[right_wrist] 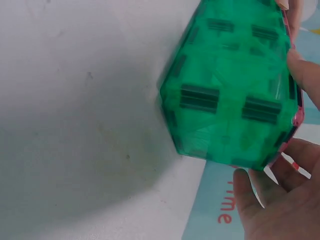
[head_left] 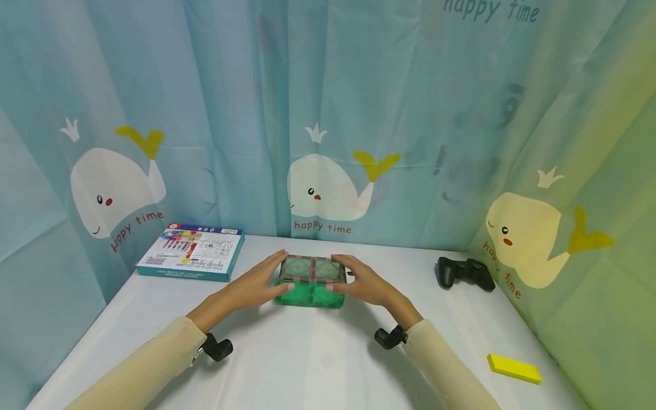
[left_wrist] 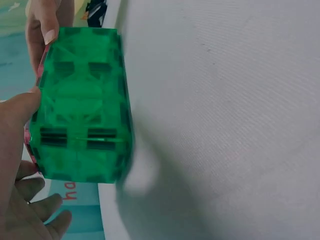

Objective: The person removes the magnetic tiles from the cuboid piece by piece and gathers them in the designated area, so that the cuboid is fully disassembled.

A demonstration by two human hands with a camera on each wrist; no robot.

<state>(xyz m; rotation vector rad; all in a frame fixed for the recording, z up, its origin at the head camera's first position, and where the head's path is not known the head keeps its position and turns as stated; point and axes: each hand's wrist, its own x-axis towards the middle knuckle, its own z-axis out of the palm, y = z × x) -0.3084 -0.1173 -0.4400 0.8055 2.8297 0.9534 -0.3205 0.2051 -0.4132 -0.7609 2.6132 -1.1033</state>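
Between my hands is a boxy block built of translucent magnetic tiles (head_left: pixel 310 294), green at the front and pinkish-red along the top. My left hand (head_left: pixel 260 283) grips its left end, thumb at the front upper edge and fingers toward the back. At the other end my right hand (head_left: pixel 366 283) holds it the same way. Both wrist views show the green tile face (left_wrist: pixel 80 100) large and close, with dark magnet strips inside. In the right wrist view the fingers (right_wrist: pixel 245 192) reach around the end of the tile block (right_wrist: pixel 225 75). Whether its base touches the table cannot be told.
A flat teal-and-white boxed set (head_left: pixel 192 253) lies at the table's back left. Back right is a black game controller (head_left: pixel 465 273). A yellow bar (head_left: pixel 514 368) lies at the front right. Curtains with whale prints (head_left: pixel 328 188) hang behind and beside the white table (head_left: pixel 307 364).
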